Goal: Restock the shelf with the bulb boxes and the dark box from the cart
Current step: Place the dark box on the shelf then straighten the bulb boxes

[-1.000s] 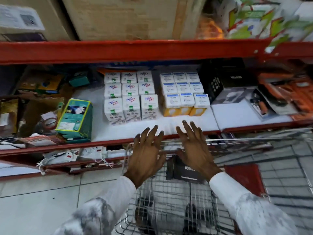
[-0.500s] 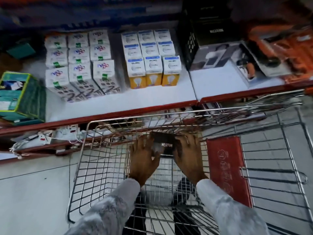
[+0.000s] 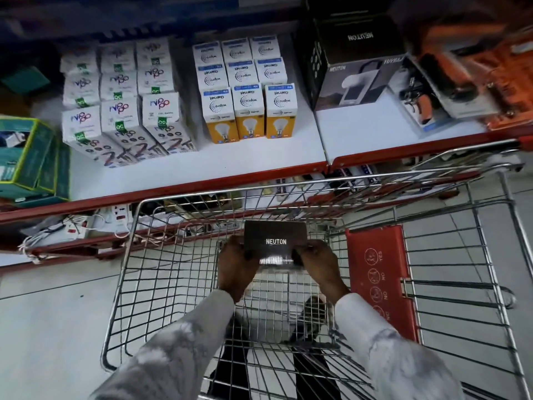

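Looks like a shop, electrical or hardware aisle. A red-edged shelf [image 3: 202,166] is lined with neat rows of boxed bulbs [image 3: 248,111] on the far side, a wire shopping cart [image 3: 161,272] sits near, and boxed gadgets [image 3: 354,79] plus carded tools [image 3: 424,102] are far right.

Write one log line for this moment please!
left hand + right hand | grip dark Neuton cardboard box | over wire cart | not shelved

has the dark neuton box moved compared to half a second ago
Yes. The dark box, held between the left hand and right hand, has come up slightly toward the front rim of the cart, which it sat lower behind before.
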### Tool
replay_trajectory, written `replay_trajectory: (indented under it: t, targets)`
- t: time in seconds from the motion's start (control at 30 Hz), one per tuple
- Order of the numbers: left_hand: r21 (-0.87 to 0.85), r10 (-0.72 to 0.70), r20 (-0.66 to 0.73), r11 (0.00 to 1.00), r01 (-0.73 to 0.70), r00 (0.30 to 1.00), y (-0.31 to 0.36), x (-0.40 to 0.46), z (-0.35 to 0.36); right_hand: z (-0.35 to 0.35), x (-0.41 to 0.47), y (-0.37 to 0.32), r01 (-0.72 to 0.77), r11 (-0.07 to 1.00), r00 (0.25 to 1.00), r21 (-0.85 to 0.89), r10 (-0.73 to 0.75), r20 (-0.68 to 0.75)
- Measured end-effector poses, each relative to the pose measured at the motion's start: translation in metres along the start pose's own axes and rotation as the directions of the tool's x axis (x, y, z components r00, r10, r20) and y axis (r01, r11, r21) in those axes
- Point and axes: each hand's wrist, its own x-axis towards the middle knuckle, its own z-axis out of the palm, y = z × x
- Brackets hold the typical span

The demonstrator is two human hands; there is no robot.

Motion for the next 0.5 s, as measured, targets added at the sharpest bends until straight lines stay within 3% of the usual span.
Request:
replay_trajectory:
  t: [0.27, 0.5]
  targets:
    - [-0.095, 0.177, -0.049, 0.979, -0.181, 0.983, 0.059, -0.049, -0.073, -0.099, -0.054, -0.049, 0.187, 0.981, 0.981, 0.045, -0.188, 0.037]
    - [-0.141, 0.302, -0.236, 0.93, -0.341, 0.923, 0.159, -0.061, -0.108, -0.182, -0.074, -0.115, 0.438, 0.899, 0.893, 0.002, -0.434, -0.117]
